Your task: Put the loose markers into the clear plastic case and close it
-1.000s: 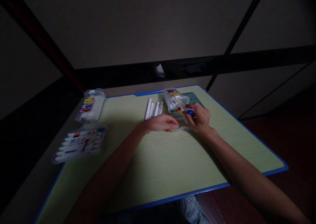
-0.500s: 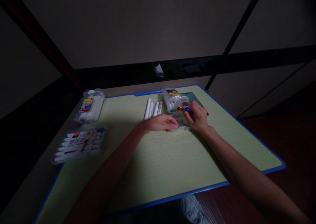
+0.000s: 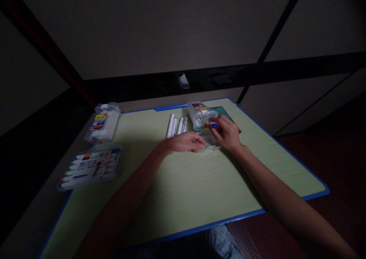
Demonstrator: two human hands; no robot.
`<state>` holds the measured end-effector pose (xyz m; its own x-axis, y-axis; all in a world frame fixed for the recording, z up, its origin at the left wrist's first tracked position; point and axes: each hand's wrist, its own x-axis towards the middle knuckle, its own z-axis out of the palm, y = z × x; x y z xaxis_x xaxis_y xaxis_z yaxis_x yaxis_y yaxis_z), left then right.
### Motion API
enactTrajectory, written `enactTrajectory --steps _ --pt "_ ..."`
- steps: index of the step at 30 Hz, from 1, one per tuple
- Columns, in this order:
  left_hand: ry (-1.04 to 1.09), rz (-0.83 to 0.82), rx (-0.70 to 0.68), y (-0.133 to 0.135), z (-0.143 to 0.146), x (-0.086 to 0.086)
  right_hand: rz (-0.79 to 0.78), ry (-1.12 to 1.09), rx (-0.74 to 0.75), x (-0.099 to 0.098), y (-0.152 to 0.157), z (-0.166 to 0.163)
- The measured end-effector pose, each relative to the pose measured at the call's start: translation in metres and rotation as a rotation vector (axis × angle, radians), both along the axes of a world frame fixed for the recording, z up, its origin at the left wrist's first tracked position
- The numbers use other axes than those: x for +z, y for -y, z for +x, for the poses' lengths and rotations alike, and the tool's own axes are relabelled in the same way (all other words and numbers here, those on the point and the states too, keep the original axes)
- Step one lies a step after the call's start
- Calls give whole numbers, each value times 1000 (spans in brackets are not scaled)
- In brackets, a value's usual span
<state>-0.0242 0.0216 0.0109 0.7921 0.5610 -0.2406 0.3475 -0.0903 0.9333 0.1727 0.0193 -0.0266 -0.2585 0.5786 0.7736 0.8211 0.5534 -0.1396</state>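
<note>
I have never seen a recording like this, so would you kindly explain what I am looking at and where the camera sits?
No machine here: a person works with bare hands, and the one view comes from a camera on their head, looking down. The right hand pinches a marker with a blue cap at a clear plastic marker box. The left hand rests at a clear plastic lid on the pale green, blue-edged desk; whether it grips is unclear. Four loose white markers lie beside the box; a clear marker case and a flat marker pack sit far left.
</note>
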Motion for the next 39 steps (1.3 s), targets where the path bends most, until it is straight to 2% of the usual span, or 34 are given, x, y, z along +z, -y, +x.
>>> enactTrajectory --steps 12,25,39 --pt "-65 34 -21 0 1 3 -201 28 -64 3 -1 3" --pt "-44 27 -16 1 1 2 -338 81 -183 2 -4 8" --pt "-84 70 -23 1 1 3 -430 138 -190 8 -3 11"
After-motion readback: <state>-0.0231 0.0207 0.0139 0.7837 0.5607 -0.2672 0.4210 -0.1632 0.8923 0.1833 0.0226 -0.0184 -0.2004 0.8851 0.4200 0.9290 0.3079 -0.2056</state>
